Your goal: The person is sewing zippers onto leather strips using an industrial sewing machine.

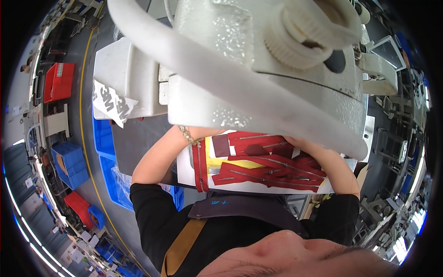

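Note:
A large white machine head [207, 101], like that of a sewing machine, covers most of my hands. My left hand [207, 131] reaches under its lower edge, with a beaded bracelet [186, 135] on the wrist; its fingers are hidden. At the other side, the back of my right hand [295, 141] shows by dark red fabric, its fingers also hidden. Several dark red zippers [286, 165] with metal teeth lie overlapping on the white work surface [186, 171] between my forearms. One zipper [200, 167] lies lengthwise near my left wrist. Beneath them shows a yellow strip [247, 163].
A thick pale tube [207, 57] crosses in front of the machine. Blue bins [102, 135] stand left of the table, one with clear plastic [122, 184]. Farther left are a red crate [60, 82], a blue box [69, 164] and a yellow floor line [82, 92].

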Motion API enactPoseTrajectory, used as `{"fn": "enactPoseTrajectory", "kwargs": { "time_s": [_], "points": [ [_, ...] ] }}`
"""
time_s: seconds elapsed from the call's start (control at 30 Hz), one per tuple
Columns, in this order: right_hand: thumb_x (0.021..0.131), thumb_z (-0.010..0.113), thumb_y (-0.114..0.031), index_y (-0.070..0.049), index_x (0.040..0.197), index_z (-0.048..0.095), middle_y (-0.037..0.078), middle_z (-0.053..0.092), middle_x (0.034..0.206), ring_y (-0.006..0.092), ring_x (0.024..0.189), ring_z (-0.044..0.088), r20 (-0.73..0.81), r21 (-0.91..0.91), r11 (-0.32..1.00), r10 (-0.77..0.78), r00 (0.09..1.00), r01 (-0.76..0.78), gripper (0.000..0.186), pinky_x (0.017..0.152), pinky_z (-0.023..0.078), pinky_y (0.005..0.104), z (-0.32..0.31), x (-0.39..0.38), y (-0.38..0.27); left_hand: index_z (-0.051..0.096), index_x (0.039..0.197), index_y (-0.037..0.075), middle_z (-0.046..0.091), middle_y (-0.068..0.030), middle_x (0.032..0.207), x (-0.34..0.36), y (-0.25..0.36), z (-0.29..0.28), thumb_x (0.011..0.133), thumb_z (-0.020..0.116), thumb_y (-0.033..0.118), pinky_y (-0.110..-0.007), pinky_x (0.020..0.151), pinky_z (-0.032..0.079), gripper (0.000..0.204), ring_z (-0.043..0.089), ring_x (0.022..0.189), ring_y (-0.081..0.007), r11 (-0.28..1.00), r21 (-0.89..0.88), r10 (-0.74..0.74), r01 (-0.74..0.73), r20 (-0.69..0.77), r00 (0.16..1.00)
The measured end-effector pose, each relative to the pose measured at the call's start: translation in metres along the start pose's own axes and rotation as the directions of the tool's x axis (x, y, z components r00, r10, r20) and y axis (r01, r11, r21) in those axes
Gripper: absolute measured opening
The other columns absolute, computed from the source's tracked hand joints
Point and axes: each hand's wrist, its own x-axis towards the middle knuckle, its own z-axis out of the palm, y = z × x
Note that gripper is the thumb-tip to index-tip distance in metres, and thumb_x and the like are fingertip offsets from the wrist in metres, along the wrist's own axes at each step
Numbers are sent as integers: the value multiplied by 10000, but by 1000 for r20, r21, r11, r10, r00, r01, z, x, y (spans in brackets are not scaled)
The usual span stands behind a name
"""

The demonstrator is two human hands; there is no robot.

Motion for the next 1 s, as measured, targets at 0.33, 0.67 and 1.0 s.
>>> {"fn": "enactPoseTrajectory", "kwargs": {
  "time_s": [0.33, 0.67, 1.0],
  "points": [
    [628, 677, -167, -25, 939, 667, 110, 662, 985, 298, 959, 629, -41, 60, 997, -42, 998, 44, 341, 858, 481, 412, 26, -21, 14, 639, 1162, 182, 632, -55, 1153, -4, -1, -7, 918, 538, 281, -401, 990, 437, 281, 590, 1077, -240, 997, -75, 1, -6, -63, 998],
    [770, 739, -56, -60, 1039, 705, 129, 668, 1037, 310, 944, 642, 13, 96, 995, 32, 999, -33, 271, 837, 492, 411, 20, -18, 10, 648, 1132, 222, 638, -22, 1118, -2, -2, -2, 939, 532, 354, -397, 962, 445, 262, 590, 1042, -232, 1000, -15, -6, 6, 30, 1000],
    [780, 655, -45, -72, 1098, 659, 101, 649, 1050, 325, 973, 602, 25, -3, 1000, -8, 1000, 8, 320, 847, 473, 416, 19, -21, 7, 662, 1118, 231, 656, -30, 1048, -3, -4, 15, 919, 558, 328, -363, 873, 490, 245, 619, 1001, -223, 998, -68, -5, 11, 85, 996]
  ]
}}
